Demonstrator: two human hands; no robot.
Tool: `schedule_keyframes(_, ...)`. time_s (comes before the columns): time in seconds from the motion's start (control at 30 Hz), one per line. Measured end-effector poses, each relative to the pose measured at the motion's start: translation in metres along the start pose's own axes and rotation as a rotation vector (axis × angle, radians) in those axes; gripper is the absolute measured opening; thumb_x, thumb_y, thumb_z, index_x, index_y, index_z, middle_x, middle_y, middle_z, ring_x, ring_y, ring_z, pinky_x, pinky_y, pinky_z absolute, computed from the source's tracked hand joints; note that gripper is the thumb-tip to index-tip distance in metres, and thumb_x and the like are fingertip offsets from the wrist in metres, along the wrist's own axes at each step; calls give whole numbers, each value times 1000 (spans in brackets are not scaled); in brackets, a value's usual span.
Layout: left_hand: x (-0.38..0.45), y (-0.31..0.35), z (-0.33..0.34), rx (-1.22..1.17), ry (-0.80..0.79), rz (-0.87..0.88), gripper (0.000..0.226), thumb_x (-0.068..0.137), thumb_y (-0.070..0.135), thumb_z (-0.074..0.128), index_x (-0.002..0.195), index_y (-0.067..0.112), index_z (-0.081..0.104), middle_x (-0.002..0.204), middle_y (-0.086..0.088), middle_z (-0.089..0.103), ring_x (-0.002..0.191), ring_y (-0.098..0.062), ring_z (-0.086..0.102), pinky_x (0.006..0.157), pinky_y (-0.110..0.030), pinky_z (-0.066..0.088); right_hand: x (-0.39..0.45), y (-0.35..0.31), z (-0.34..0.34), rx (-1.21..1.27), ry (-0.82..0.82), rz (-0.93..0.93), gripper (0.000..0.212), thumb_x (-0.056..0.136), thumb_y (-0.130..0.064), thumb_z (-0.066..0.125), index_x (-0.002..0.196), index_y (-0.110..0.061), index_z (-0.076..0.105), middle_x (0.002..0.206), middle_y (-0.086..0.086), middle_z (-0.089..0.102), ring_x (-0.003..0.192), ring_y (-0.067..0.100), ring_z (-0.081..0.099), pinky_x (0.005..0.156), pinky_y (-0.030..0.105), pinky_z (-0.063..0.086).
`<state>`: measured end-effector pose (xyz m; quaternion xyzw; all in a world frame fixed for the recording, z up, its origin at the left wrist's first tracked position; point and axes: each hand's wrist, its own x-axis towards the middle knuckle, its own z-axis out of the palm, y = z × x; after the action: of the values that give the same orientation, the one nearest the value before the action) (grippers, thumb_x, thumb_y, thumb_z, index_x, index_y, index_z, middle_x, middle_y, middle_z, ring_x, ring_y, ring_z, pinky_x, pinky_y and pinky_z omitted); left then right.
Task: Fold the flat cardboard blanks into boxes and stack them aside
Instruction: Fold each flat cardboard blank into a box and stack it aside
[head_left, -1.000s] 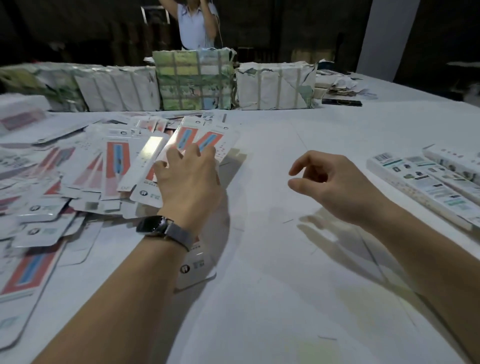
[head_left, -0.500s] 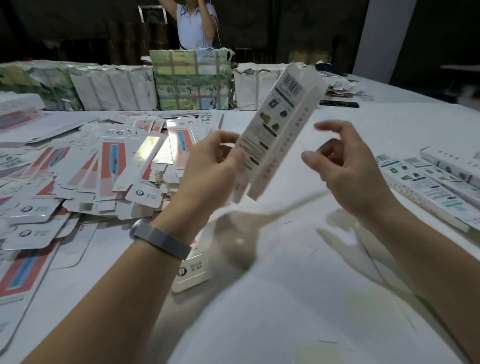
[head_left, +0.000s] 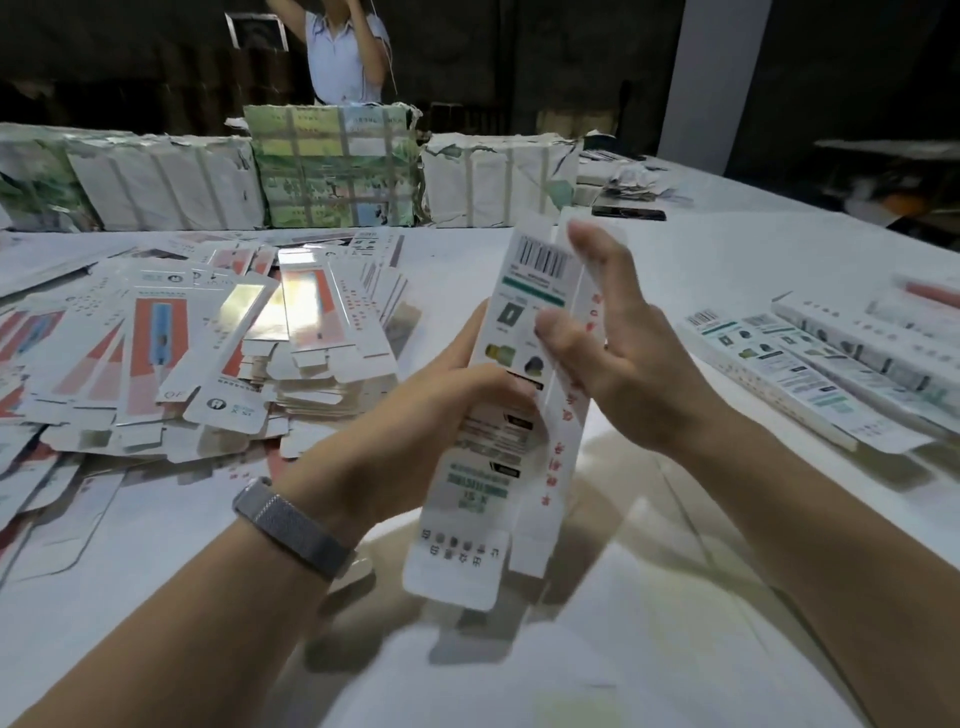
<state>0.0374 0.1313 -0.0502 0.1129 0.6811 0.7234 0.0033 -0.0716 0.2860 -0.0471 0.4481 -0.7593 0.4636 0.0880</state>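
A long white printed cardboard blank with a barcode at its top stands nearly upright above the white table, lifted off it, its rounded bottom flap hanging free near the table's middle. The left hand grasps it from the left side, thumb curled across the printed face, fingers behind. The right hand presses the blank's right edge with straightened fingers, palm facing left, gripping nothing. A grey mesh watch band circles the left wrist.

To the left lies a wide loose heap of flat red-and-white blanks, its nearest edge just beside the left forearm. On the right, well apart, folded long white boxes lie side by side near the table's edge. Bare tabletop spreads between them, beneath the hands. Paper-wrapped bundles line the far side
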Motion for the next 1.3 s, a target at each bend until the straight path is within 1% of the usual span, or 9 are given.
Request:
schedule_keyframes(0.2,2,-5,6,-167,16,-35,53,99,8,47,132,49,43,108,-7,74,94,-37,74,70,-35,61,3,9,-5,-91,104,-10,52,94,-54,54,143,-39,42,96,-14,71,77,10,71,67,37,60)
schedule_keyframes(0.27,3,-2,6,-133,20,-28,36,102,33,48,135,45,42,111,-11,73,93,-34,75,69,-32,61,4,12,-6,-82,192,-30,46,95,-46,61,139,-32,55,66,-10,65,54,5,61,53,24,51)
schedule_keyframes(0.33,4,-2,5,-108,37,-25,46,99,60,32,136,38,48,111,-14,72,91,-29,75,69,-32,61,5,15,-7,-97,252,-33,40,94,-39,65,133,-27,62,47,-10,43,44,9,42,49,18,35)
schedule_keyframes(0.43,4,-5,4,-80,63,-13,50,103,58,22,131,41,59,112,-11,73,94,-33,74,76,-37,61,7,16,-6,28,236,15,36,92,-31,69,127,-26,67,49,-7,41,48,11,40,53,28,40)
schedule_keyframes(0.57,6,-10,4,-106,92,52,45,106,45,28,146,30,45,124,-14,66,110,-33,68,82,-40,58,7,9,-5,136,233,38,27,90,-28,73,116,-34,71,61,17,57,60,34,52,58,41,47)
schedule_keyframes(0.8,6,-14,9,-204,114,8,60,91,45,37,140,15,50,114,-28,67,93,-39,69,79,-45,60,7,6,-1,232,189,96,16,88,-32,74,101,-23,69,57,1,52,52,10,46,54,28,42)
schedule_keyframes(1.0,12,-16,17,-171,27,-5,50,93,43,35,134,18,47,110,-39,59,84,-40,65,75,-44,60,9,1,-14,47,229,138,49,85,-61,59,77,-12,59,59,0,64,48,12,51,48,29,41)
schedule_keyframes(1.17,12,-15,16,-187,-59,-9,48,97,42,37,140,22,43,108,-29,57,83,-37,62,73,-41,58,11,2,-30,-14,162,136,45,92,-50,61,69,-11,57,53,-12,59,43,4,48,45,19,36)
schedule_keyframes(1.3,10,-16,15,-105,8,-12,47,97,43,42,142,32,41,106,-24,66,81,-36,67,69,-41,57,10,1,-36,-45,122,88,43,96,-41,62,68,-10,51,64,0,66,47,10,51,44,34,39)
